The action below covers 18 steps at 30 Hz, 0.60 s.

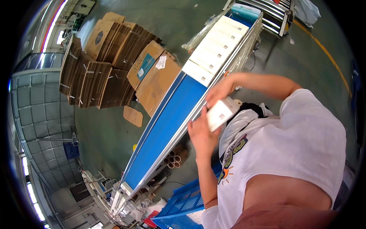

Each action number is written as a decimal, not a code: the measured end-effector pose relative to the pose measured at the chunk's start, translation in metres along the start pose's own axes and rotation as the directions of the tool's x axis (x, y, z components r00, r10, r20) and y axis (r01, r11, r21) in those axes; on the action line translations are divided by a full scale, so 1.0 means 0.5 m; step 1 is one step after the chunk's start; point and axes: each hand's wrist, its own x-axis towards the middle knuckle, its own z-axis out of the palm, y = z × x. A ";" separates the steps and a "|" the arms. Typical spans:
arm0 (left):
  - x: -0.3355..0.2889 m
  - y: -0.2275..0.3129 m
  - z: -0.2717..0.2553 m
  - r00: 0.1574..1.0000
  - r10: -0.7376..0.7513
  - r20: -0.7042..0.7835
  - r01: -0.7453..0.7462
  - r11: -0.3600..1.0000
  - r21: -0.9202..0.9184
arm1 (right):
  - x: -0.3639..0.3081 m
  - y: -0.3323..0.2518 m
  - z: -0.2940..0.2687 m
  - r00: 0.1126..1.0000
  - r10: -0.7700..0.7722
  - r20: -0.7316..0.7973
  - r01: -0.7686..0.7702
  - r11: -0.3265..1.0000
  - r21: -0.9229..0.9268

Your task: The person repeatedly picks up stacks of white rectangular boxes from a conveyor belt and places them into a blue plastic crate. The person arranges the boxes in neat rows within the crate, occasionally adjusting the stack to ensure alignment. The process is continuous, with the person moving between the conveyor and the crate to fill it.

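A small white box with a little dark square mark is in front of my body, beside the near edge of a blue conveyor belt. My left hand is closed around the box's left side, thumb at its lower edge. At the box's upper end is my right hand, its fingers curled downward and smeared by motion. Whether they grip or only touch the box cannot be made out. Farther up the belt, several white boxes lie side by side in a row.
Stacks of flattened cardboard stand on the floor beyond the belt. A metal roller conveyor is at the belt's far end. Below left of my body sits a blue plastic crate; cardboard tubes lie under the belt.
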 end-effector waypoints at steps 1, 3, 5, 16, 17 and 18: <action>-0.004 -0.004 -0.024 0.992 -0.108 -0.059 0.108 0.994 -0.002 | -0.004 -0.013 -0.054 0.979 -0.038 -0.198 0.037 0.999 -0.012; 0.084 -0.018 0.011 0.915 -0.318 -0.250 0.295 0.947 -0.124 | -0.155 0.020 -0.241 0.664 -0.287 -0.690 -0.113 0.874 -0.472; 0.154 -0.055 0.021 0.783 -0.492 -0.379 0.371 0.860 -0.350 | -0.279 -0.016 -0.328 0.134 -0.407 -0.903 -0.542 0.733 -0.411; 0.280 -0.096 0.181 0.742 -0.542 0.395 0.668 0.652 -0.360 | -0.367 0.179 -0.554 0.254 -0.165 -0.953 -0.525 0.804 -0.279; 0.280 -0.099 0.189 0.755 -0.585 0.296 0.648 0.597 -0.473 | -0.371 0.165 -0.549 0.273 -0.150 -0.950 -0.521 0.807 -0.277; 0.289 -0.093 0.185 0.755 -0.626 0.196 0.604 0.547 -0.580 | -0.381 0.159 -0.565 0.345 -0.047 -0.937 -0.548 0.801 -0.242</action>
